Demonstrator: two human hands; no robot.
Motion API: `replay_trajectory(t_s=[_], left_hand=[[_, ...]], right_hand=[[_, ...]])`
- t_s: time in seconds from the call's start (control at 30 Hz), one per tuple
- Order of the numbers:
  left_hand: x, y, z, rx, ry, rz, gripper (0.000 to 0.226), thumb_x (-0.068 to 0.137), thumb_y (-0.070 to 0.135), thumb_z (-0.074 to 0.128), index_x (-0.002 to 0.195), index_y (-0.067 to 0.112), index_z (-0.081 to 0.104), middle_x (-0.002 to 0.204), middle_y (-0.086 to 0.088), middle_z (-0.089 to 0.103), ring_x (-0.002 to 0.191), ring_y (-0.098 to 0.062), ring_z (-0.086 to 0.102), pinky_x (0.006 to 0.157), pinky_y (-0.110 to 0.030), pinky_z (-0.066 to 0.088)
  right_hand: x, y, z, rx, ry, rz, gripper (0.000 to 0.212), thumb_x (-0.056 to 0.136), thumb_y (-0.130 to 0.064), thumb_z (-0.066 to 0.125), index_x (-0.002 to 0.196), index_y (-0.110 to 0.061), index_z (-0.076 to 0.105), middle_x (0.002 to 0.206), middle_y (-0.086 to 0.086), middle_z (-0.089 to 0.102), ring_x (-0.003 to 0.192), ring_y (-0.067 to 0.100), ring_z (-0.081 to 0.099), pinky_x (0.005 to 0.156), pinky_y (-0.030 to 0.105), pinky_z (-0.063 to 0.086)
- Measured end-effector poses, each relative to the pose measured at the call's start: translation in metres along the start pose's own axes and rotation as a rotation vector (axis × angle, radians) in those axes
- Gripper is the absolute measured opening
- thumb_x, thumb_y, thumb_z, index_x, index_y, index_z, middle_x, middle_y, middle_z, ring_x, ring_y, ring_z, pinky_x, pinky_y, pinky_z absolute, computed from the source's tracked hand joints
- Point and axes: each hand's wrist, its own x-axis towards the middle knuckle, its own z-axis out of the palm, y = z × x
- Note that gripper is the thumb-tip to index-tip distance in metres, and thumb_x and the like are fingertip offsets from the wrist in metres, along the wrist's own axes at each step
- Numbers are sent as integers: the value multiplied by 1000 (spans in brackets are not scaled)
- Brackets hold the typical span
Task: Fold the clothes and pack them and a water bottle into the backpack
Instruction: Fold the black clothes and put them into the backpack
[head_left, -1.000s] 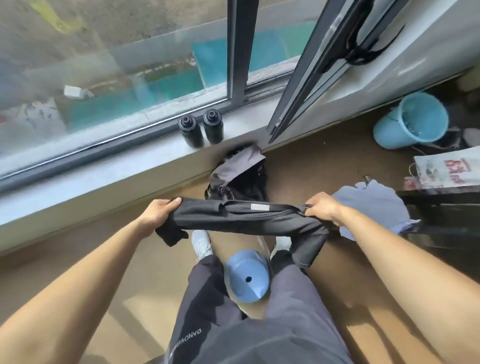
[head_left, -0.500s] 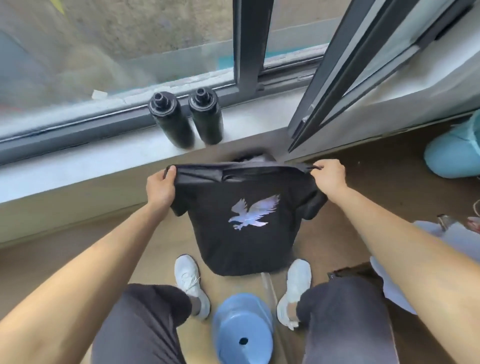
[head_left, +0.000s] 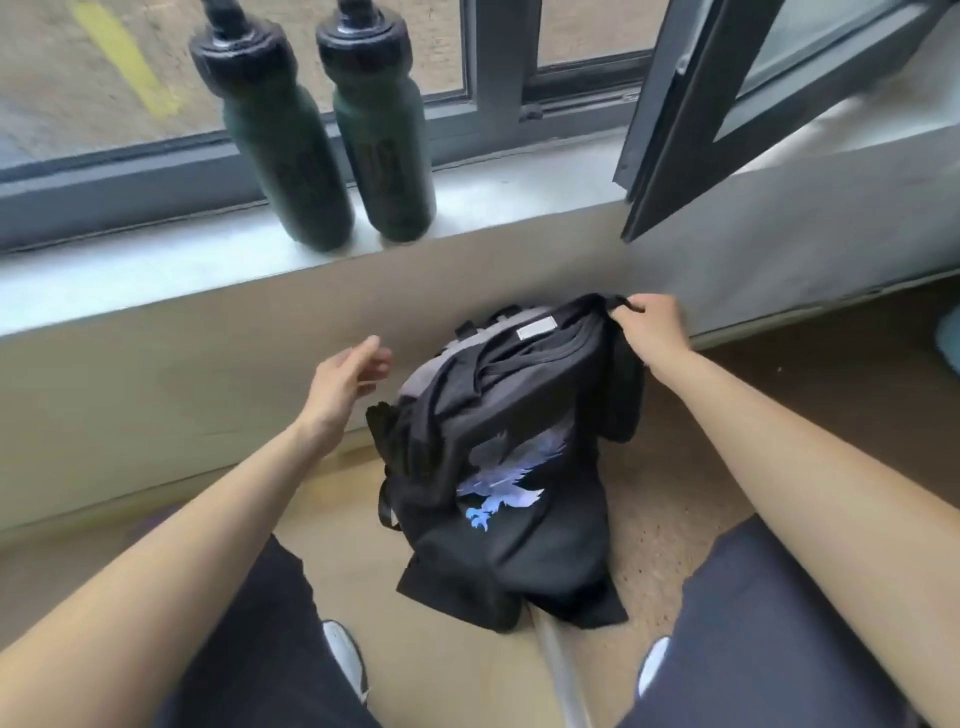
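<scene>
Black shirt (head_left: 519, 551) drapes over the backpack (head_left: 423, 376); right hand (head_left: 657, 325) pinches one shoulder, left hand (head_left: 340, 382) hovers empty, fingers relaxed. Best grip both shoulders, then fold evenly.

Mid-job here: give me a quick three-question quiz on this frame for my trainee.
1. True or false: the left hand grips the shirt.
2. How many bottles stand on the sill?
3. The shirt is draped over: A) the sill B) the backpack C) a bottle.
Key: 1 false; 2 two; 3 B.
</scene>
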Motion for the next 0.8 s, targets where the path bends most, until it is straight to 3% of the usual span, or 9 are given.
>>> replay_trajectory(t_s=[0.1,0.17,0.27,0.37,0.47,0.57,0.67,0.73,0.8], left_hand=[[-4,-9,13,271,-248,159,69,70,61,77,129,28,64,123,10,67,113,-9,65,98,-29,50],[-5,-17,20,484,-234,334,83,60,61,85,132,33,57,126,13,60,114,-6,61,94,-27,50],[-8,-24,27,747,-46,585,53,68,42,80,113,34,52,111,15,54,100,-7,59,83,-33,52],[-17,-20,28,864,38,721,17,80,21,70,90,31,59,87,16,62,79,-13,62,75,-39,55],[-9,0,23,620,260,586,9,89,15,70,90,24,71,82,11,70,80,-18,69,79,-34,55],[10,20,18,489,443,353,11,94,21,67,101,17,74,97,-1,77,99,-27,71,90,-36,53],[23,15,21,632,303,193,21,98,29,62,111,16,72,114,-7,75,113,-32,67,93,-38,50],[19,3,22,620,136,175,30,99,37,62,121,17,69,119,-4,73,116,-28,66,98,-35,50],[11,-4,16,574,-37,143,42,99,47,61,127,17,65,123,-2,70,118,-24,64,101,-34,49]], right_hand=[[3,0,13,-5,-3,-26,31,88,-32,62,70,-7,60,68,11,60,69,26,52,61,34,37],[4,2,17,-28,-6,-83,26,91,-29,62,81,-7,68,79,11,68,79,29,58,66,35,41],[4,3,14,-14,24,-109,24,94,-28,61,92,-7,73,89,13,72,87,32,61,71,37,45],[0,3,-1,-88,39,-134,28,97,-28,56,84,-6,68,80,12,67,82,34,59,62,36,38],[1,-4,-18,-166,93,-127,26,99,-22,52,81,-7,65,77,12,64,79,35,57,62,35,35],[4,-13,-18,-23,126,-82,24,99,-19,50,88,-5,66,83,14,69,75,33,67,62,38,53],[3,-8,1,214,-70,-9,23,98,-22,59,116,-11,66,117,11,70,97,30,72,87,44,61],[-2,6,13,122,-206,-33,55,94,-33,66,144,-15,51,144,9,57,122,28,61,107,50,50],[-16,8,15,-32,-252,-64,70,97,-36,64,157,-14,33,158,9,40,133,26,50,116,46,39]])
